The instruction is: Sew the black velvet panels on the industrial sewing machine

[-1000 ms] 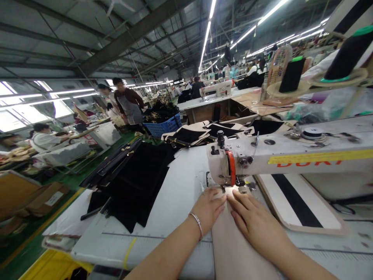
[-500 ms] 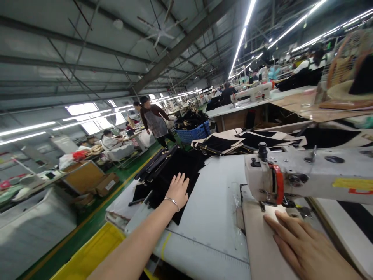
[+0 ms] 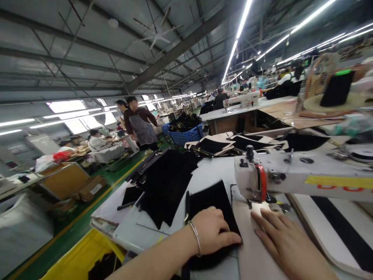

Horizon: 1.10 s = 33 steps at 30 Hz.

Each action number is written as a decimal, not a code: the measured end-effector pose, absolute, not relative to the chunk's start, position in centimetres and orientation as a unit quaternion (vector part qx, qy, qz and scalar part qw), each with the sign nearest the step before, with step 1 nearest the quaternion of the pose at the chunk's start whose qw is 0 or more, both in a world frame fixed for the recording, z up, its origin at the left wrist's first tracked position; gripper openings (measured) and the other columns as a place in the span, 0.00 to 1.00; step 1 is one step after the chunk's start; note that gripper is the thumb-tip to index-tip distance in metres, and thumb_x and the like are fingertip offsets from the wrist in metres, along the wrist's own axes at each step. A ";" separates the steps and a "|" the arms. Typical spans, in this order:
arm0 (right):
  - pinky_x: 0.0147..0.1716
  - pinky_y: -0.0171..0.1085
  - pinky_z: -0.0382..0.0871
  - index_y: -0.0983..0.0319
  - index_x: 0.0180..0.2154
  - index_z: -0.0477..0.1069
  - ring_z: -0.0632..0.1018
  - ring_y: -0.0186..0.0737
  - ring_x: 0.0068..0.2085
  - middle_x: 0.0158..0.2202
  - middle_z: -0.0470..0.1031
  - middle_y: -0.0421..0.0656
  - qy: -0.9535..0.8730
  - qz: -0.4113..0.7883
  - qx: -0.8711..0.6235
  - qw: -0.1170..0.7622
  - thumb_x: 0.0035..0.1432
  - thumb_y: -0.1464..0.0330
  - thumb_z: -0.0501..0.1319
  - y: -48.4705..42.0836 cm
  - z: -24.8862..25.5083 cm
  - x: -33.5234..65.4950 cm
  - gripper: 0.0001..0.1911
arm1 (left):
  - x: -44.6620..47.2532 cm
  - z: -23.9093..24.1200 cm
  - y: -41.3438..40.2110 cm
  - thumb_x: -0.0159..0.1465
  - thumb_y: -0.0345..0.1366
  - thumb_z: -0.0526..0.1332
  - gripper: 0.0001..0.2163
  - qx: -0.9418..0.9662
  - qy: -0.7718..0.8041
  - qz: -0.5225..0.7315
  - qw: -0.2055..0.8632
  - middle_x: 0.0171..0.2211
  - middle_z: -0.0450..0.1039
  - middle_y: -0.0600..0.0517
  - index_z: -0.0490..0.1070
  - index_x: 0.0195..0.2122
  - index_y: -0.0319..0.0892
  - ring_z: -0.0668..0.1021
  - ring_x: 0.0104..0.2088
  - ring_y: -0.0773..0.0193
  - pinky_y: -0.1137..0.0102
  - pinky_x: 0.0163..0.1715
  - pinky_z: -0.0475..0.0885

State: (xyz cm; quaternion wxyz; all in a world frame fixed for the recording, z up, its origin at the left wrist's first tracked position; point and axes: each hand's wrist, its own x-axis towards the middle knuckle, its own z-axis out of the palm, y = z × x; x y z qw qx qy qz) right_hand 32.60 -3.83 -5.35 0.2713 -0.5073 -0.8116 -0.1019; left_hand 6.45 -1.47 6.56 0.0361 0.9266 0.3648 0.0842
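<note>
My left hand [image 3: 214, 232], with a silver bangle at the wrist, is closed over a black fabric piece [image 3: 208, 196]. Its thumb lies at the right edge of that piece, and a dark strip with a small gold-coloured part runs down the piece's left side. Flat beside the sewing machine [image 3: 279, 175] needle area rests my right hand [image 3: 284, 237], fingers stretched out on a pale beige material [image 3: 250, 252]. Left of both hands, a pile of black fabric pieces [image 3: 166, 179] lies on the machine table [image 3: 217, 165].
Behind the machine are black and cream pieces [image 3: 215, 144]. A yellow bin [image 3: 78, 252] stands below the table's left side. Farther off are a blue basket [image 3: 186, 136], two people [image 3: 141, 126] in the aisle, and a black thread cone [image 3: 336, 88] at the right.
My left hand has moved right from the black pile toward the machine, bringing one black fabric piece along. My right hand keeps its place by the needle. The view has shifted slightly right.
</note>
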 end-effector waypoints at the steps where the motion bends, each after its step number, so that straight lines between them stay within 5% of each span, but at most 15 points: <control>1: 0.47 0.50 0.67 0.53 0.58 0.63 0.70 0.52 0.52 0.54 0.69 0.45 -0.810 -0.101 -0.516 0.259 0.61 0.56 0.54 -4.0 -4.9 32.4 0.24 | 7.1 5.0 -1.1 0.69 0.45 0.50 0.16 0.923 0.364 0.102 0.065 0.35 0.73 0.51 0.74 0.36 0.45 0.75 0.38 0.62 0.68 0.41 0.70; 4: 0.49 0.50 0.65 0.53 0.58 0.62 0.69 0.50 0.54 0.55 0.68 0.45 -0.809 -0.093 -0.527 0.242 0.62 0.57 0.53 -4.3 -3.9 32.0 0.24 | 8.0 1.4 2.2 0.68 0.43 0.53 0.15 0.851 0.502 0.147 0.046 0.51 0.68 0.46 0.68 0.51 0.43 0.69 0.53 0.56 0.61 0.53 0.64; 6: 0.50 0.50 0.64 0.54 0.58 0.62 0.68 0.49 0.54 0.55 0.68 0.45 -0.809 -0.089 -0.529 0.241 0.63 0.59 0.53 -4.5 -3.5 32.0 0.23 | 7.9 0.2 5.0 0.63 0.46 0.59 0.24 0.805 0.575 0.143 0.027 0.55 0.63 0.41 0.62 0.56 0.39 0.66 0.57 0.50 0.56 0.55 0.61; 9: 0.51 0.50 0.63 0.54 0.58 0.62 0.68 0.48 0.55 0.55 0.68 0.45 -0.808 -0.083 -0.531 0.241 0.62 0.60 0.53 -4.7 -3.3 31.9 0.23 | 7.2 -0.2 7.4 0.62 0.47 0.60 0.21 0.777 0.612 0.144 0.027 0.49 0.66 0.39 0.65 0.50 0.37 0.68 0.52 0.47 0.53 0.50 0.64; 13: 0.52 0.50 0.62 0.54 0.59 0.61 0.67 0.48 0.56 0.56 0.67 0.45 -0.807 -0.073 -0.535 0.238 0.63 0.60 0.53 -4.7 -3.2 31.9 0.23 | 6.6 0.1 6.5 0.64 0.37 0.58 0.05 0.793 0.589 0.147 0.052 0.38 0.68 0.49 0.66 0.35 0.41 0.72 0.42 0.59 0.64 0.45 0.67; 33: 0.50 0.48 0.63 0.56 0.60 0.58 0.68 0.47 0.53 0.55 0.67 0.46 -0.810 -0.039 -0.542 0.222 0.65 0.60 0.50 -5.0 -2.4 31.8 0.23 | 12.4 1.2 2.2 0.61 0.30 0.59 0.03 0.846 0.473 0.179 0.169 0.36 0.70 0.52 0.71 0.35 0.45 0.74 0.37 0.62 0.67 0.39 0.70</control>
